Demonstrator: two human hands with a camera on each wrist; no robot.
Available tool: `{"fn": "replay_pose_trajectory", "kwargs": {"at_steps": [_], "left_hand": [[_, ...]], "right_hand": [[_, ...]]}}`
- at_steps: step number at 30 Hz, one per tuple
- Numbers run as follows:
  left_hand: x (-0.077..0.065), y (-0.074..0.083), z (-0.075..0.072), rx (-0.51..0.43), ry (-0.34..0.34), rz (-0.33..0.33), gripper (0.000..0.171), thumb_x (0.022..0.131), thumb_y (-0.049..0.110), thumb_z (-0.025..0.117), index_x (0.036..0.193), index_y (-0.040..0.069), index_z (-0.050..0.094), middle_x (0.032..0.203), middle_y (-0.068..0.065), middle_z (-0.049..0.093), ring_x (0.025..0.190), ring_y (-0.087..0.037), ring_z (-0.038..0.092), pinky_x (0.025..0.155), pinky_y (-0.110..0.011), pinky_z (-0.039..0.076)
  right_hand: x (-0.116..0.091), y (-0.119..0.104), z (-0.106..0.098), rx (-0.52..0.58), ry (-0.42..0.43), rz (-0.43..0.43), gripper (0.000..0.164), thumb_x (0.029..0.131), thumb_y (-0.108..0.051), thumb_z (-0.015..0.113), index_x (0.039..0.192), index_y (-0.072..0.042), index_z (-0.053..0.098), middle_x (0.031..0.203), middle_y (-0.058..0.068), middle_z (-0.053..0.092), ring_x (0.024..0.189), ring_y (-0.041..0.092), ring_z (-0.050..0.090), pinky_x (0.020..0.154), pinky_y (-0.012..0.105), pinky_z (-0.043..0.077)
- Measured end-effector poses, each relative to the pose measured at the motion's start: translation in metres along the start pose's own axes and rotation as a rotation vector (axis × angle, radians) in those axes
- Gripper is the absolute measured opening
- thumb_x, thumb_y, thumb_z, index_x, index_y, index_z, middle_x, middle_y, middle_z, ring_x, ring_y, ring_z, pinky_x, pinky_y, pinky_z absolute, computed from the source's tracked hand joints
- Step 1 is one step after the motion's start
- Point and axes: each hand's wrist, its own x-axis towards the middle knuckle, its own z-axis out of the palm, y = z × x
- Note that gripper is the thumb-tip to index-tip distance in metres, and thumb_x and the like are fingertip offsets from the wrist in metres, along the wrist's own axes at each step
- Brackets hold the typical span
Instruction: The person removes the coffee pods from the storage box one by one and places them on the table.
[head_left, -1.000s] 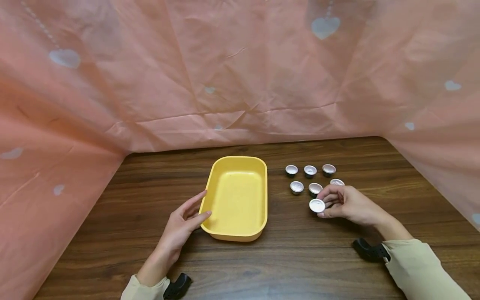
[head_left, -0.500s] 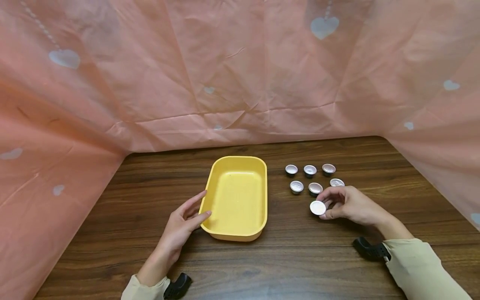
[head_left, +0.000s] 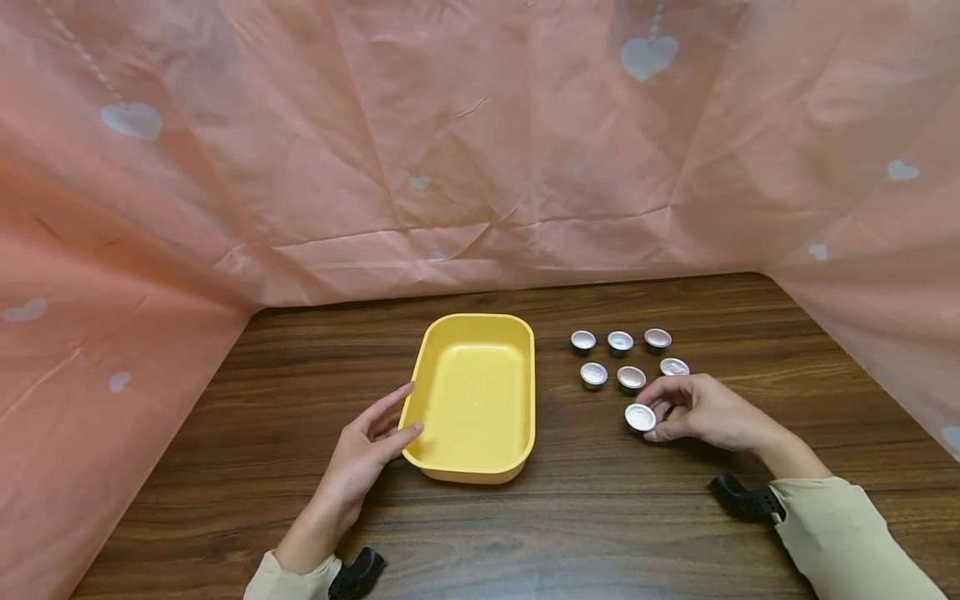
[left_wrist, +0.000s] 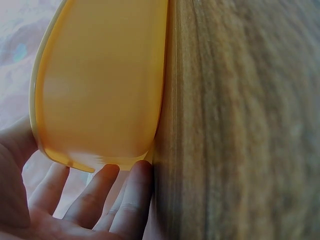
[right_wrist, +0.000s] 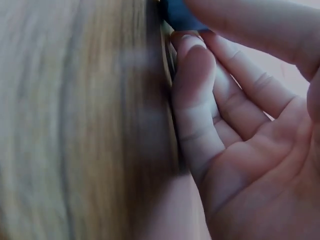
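Note:
My right hand pinches a small coffee capsule with a silvery foil lid, low over the dark wooden table. Its blue side shows at the top of the right wrist view, with the thumb against it. Several more capsules stand lids up just beyond this hand; the rearmost right one is the farthest from it. My left hand holds the near left side of a yellow plastic tub. Its thumb lies at the rim, and in the left wrist view the fingers meet the outer wall.
A wooden table lies under everything. Pink cloth with pale hearts hangs along the back and both sides. Nothing shows inside the tub. The capsules stand in two rows to its right, a short gap away.
The capsule in my right hand has shifted slightly right and toward me; its lid, tilted to face me half a second ago, is now more level. My left hand and the tub have stayed put.

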Motion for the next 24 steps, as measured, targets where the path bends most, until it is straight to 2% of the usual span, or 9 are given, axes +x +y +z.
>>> {"fn": "replay_pose_trajectory", "kwargs": {"at_steps": [8,14,17,20,24], "left_hand": [[-0.003,-0.007,0.000,-0.014,-0.006,-0.008,0.061,0.096,0.027,0.084,0.152,0.035,0.061,0.153,-0.010,0.064,0.133,-0.025,0.067,0.093,-0.024,0.059],[-0.004,-0.008,0.000,-0.014,-0.004,0.004,0.059,0.098,0.025,0.082,0.153,0.034,0.061,0.154,-0.011,0.063,0.135,-0.026,0.066,0.094,-0.024,0.058],[-0.002,-0.006,-0.002,-0.008,0.004,0.001,0.059,0.099,0.023,0.080,0.153,0.034,0.061,0.154,-0.010,0.063,0.135,-0.026,0.066,0.093,-0.023,0.058],[-0.002,-0.006,-0.004,-0.002,0.006,0.008,0.060,0.099,0.024,0.081,0.154,0.033,0.060,0.155,-0.012,0.063,0.136,-0.026,0.066,0.093,-0.022,0.058],[-0.003,-0.007,-0.007,0.005,0.005,0.017,0.062,0.098,0.027,0.082,0.156,0.031,0.058,0.156,-0.015,0.062,0.136,-0.026,0.066,0.092,-0.021,0.057]], "right_hand": [[-0.008,-0.004,-0.003,0.000,-0.038,0.025,0.050,0.086,-0.006,0.089,0.129,0.008,0.068,0.097,0.004,0.072,0.084,0.004,0.067,0.071,0.023,0.057],[-0.023,-0.024,-0.027,-0.087,-0.089,-0.002,0.060,0.090,-0.012,0.087,0.139,0.010,0.062,0.120,0.020,0.074,0.098,0.009,0.074,0.081,0.026,0.062],[-0.033,-0.034,-0.039,-0.177,-0.032,-0.024,0.052,0.092,-0.015,0.086,0.138,0.000,0.065,0.123,0.015,0.076,0.104,0.009,0.074,0.086,0.025,0.062],[-0.038,-0.040,-0.044,-0.234,0.043,-0.038,0.041,0.094,-0.015,0.084,0.132,-0.009,0.070,0.117,0.003,0.080,0.104,0.006,0.074,0.085,0.023,0.061],[-0.036,-0.045,-0.041,-0.238,0.084,-0.050,0.038,0.095,-0.014,0.084,0.131,-0.009,0.071,0.111,-0.005,0.082,0.102,0.004,0.075,0.084,0.022,0.060]]}}
